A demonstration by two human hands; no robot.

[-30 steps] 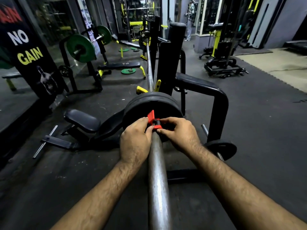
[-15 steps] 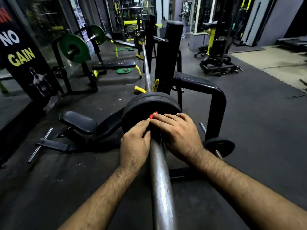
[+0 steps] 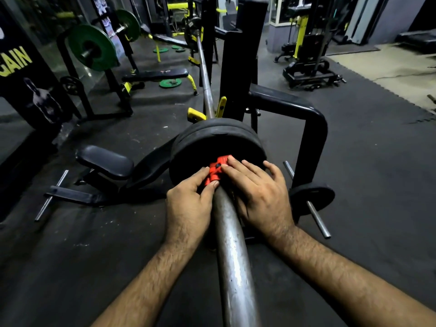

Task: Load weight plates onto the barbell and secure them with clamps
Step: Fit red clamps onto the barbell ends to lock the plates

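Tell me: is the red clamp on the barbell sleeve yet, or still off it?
On. The red clamp sits around the barbell against the black plates, left hand pinching it, right hand pressing. Whether it is locked: cannot tell.

Beyond your fingers and to their left, a black padded seat [image 3: 105,162] sits low on the dark rubber floor [image 3: 368,147]. Farther off on that side you see a second rack carrying large green plates [image 3: 92,47], with a flat black bench [image 3: 154,75] beside it and a small green disc [image 3: 170,83] lying on the floor under the bench. A dark banner [image 3: 22,74] with yellow lettering stands at the far left. To the right of your fingers, a small black plate [image 3: 312,197] hangs on a storage peg, and a yellow-and-black machine [image 3: 309,55] stands far beyond.
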